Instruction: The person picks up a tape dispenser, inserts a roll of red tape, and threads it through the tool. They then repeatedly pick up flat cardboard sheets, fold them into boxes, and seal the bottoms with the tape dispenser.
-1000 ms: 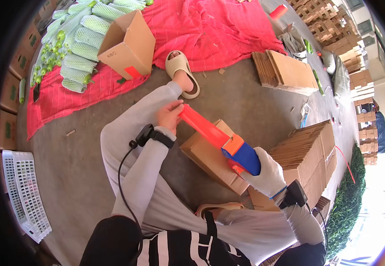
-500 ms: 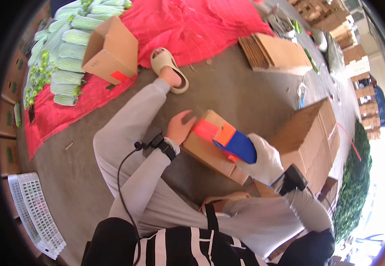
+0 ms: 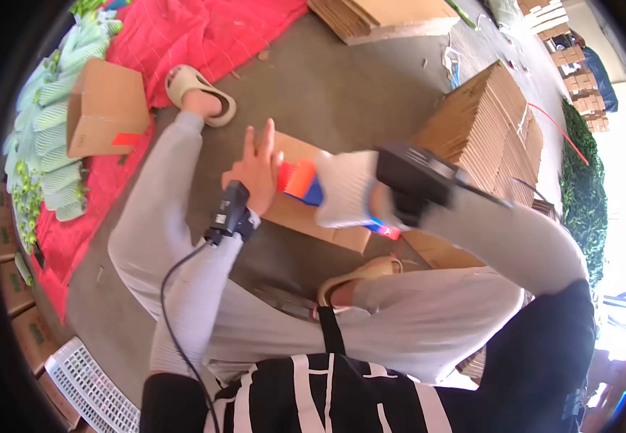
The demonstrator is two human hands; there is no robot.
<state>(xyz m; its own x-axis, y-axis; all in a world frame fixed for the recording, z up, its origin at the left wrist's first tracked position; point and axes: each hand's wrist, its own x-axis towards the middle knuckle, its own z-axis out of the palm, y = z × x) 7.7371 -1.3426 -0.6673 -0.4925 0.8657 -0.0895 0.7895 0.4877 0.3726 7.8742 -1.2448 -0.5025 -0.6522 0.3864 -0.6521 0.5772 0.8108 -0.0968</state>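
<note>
A flattened-looking cardboard box lies on the floor between my legs. My right hand, in a white glove, grips a blue and orange tape dispenser over the box's upper face. Red tape shows at the dispenser's front end. My left hand is bare, its fingers stretched out and spread at the box's left end, close beside the tape. The gloved hand and wrist device hide most of the dispenser's body.
An open carton with a red tape strip stands by netted green vegetables on red cloth. Folded cardboard leans at right, and another stack lies ahead. A white plastic crate sits lower left.
The view has shifted, so the surroundings sit further left and higher. My right hand has turned with its forearm raised across the box. My left hand's fingers have straightened and spread near the dispenser.
</note>
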